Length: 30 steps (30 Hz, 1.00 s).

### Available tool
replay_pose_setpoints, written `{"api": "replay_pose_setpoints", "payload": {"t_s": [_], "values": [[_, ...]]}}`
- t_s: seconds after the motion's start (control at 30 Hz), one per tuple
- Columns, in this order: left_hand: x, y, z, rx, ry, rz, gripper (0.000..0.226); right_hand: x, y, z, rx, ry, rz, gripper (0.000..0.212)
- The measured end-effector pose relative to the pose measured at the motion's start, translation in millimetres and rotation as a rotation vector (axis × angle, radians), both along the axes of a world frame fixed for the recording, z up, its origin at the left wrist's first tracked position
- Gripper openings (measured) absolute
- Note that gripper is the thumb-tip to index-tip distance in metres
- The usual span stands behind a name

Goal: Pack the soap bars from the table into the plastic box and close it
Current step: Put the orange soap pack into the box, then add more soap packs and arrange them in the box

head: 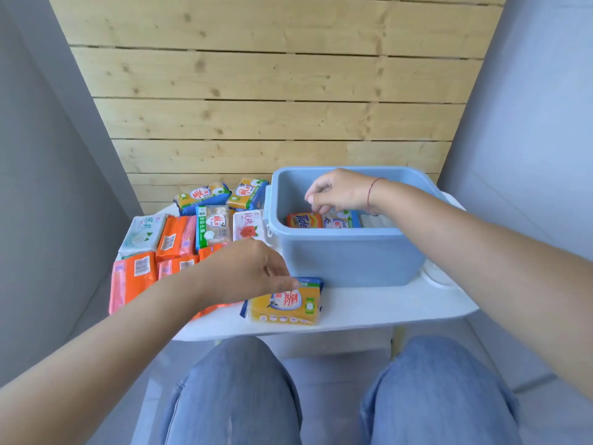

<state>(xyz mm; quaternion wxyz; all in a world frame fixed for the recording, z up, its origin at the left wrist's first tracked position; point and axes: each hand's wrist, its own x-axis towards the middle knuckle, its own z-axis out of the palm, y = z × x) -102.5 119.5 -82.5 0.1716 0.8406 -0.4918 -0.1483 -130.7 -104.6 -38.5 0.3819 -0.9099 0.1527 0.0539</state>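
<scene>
Knees sit nearest. Left hand rests fingers together on a yellow bar near the table edge. Right hand, fingers loosely apart, reaches into the box at right, over packed bars.

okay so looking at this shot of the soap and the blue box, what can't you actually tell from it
All in the head view:
- Box floor: the near wall of the blue box hides most of it, so the soap count inside is unknown.
- Right hand: fingertips curl downward; contact with the soaps below is unclear.
- Orange soap packs: the left hand and forearm partly cover them.
- Lid: not identifiable.
</scene>
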Motion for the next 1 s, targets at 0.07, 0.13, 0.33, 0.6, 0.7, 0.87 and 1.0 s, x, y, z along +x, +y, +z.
{"api": "replay_pose_setpoints", "payload": {"t_s": [0.07,0.13,0.33,0.6,0.7,0.87,1.0], "values": [[-3,-2,-13,0.189,-0.009,-0.028,0.051,-6,1,-3,0.020,0.013,-0.012,0.025],[-4,-6,-29,0.324,-0.034,-0.048,0.070,-11,1,-6,0.031,0.009,-0.026,0.025],[-11,-18,-61,0.289,-0.214,0.002,0.073,-25,0,-15,-0.020,-0.029,-0.062,0.029],[-44,10,6,0.190,0.157,-0.100,0.073,-39,-22,-7,0.052,-0.142,-0.200,0.024],[-50,-1,61,-0.090,0.448,-0.087,0.057,-43,-36,9,0.281,-0.235,-0.315,0.011],[-31,-75,114,-0.522,0.942,0.175,0.045,-55,-57,39,0.661,-0.331,-0.487,0.017],[-21,-150,106,-0.467,1.080,0.439,0.027,-60,-72,57,0.745,-0.216,-0.394,0.057]]}}
